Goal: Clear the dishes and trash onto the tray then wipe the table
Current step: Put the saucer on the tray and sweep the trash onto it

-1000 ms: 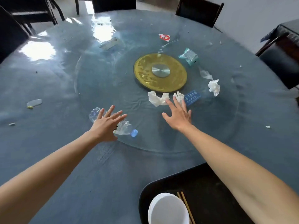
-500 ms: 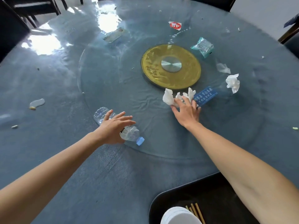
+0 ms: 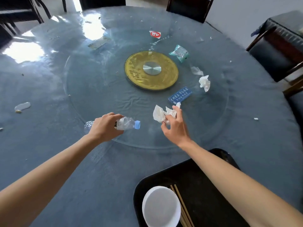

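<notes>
My left hand (image 3: 105, 126) grips a crushed clear plastic bottle (image 3: 127, 124) with a blue cap, lifted just over the near rim of the glass turntable (image 3: 91, 89). My right hand (image 3: 175, 126) pinches crumpled white tissues (image 3: 159, 113) above the glass. A black tray (image 3: 205, 185) at the lower right holds stacked white bowls (image 3: 161, 208) and chopsticks (image 3: 182, 205). Left on the turntable are a blue card (image 3: 180, 95), another crumpled tissue (image 3: 205, 82), a teal wrapper (image 3: 179, 53) and a red-and-white wrapper (image 3: 155, 33).
A gold disc (image 3: 151, 70) marks the turntable's centre. The round table has a blue cloth (image 3: 49, 161) with a small spill (image 3: 22, 106) at the left and scattered crumbs. Dark chairs (image 3: 277, 58) stand around the far and right sides.
My left hand closed around the bottle and lifted it. My right hand gathered the tissues beside the blue card and drew them back toward me.
</notes>
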Tool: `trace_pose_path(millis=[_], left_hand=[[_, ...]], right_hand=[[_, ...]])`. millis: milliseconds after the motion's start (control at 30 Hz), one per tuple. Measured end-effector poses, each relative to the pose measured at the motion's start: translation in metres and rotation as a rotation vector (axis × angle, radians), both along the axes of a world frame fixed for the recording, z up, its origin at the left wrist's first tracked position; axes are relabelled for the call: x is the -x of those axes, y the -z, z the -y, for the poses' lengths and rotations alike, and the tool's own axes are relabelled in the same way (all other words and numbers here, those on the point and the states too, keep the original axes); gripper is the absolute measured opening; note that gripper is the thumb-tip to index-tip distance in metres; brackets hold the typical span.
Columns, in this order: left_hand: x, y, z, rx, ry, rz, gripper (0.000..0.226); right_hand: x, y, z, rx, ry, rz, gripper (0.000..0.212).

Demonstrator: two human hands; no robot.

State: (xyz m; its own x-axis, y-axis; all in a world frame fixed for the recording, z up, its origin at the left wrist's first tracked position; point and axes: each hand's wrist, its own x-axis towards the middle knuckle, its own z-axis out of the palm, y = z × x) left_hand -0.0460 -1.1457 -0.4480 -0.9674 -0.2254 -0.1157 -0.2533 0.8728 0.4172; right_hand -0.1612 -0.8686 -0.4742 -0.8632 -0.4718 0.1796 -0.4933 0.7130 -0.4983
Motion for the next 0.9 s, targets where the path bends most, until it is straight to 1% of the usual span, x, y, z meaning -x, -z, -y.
trace_pose_path(millis=[133,233,367,433,533,633,667,733,800,900], left_hand=[[-0.012,-0.029,-0.037,-0.189,-0.082,-0.070,0.028],[-0.029,-0.061,-0.081,-0.327,-0.098,-0.134,0.023],[-0.060,-0.099,-0.153,-0.440,-0.080,-0.208,0.027],[-0.080,-0.113,-0.189,-0.472,-0.076,-0.249,0.033],[-0.114,-0.128,-0.240,-0.551,-0.137,-0.310,0.042],[-0.139,-0.143,-0.280,-0.655,-0.172,-0.351,0.041],[-0.144,-0.147,-0.290,-0.687,-0.185,-0.365,0.042],[-0.144,-0.152,-0.303,-0.728,-0.205,-0.396,0.044],[-0.140,-0.149,-0.323,-0.763,-0.235,-0.390,0.040],[-0.119,-0.126,-0.351,-0.833,-0.302,-0.281,0.040]], right_hand=[[-0.046,-0.028,-0.048,0.010,0.052,0.041,0.022],[-0.081,-0.047,-0.092,0.001,0.101,0.056,0.021],[-0.128,-0.061,-0.148,0.041,0.156,0.026,0.026],[-0.153,-0.067,-0.174,0.082,0.193,0.005,0.030],[-0.189,-0.077,-0.215,0.131,0.224,-0.012,0.037],[-0.223,-0.087,-0.254,0.153,0.272,0.007,0.049],[-0.228,-0.088,-0.264,0.156,0.276,0.012,0.051],[-0.231,-0.087,-0.277,0.160,0.289,0.005,0.047],[-0.227,-0.084,-0.289,0.154,0.322,-0.013,0.042],[-0.210,-0.068,-0.298,0.136,0.377,0.043,0.041]])
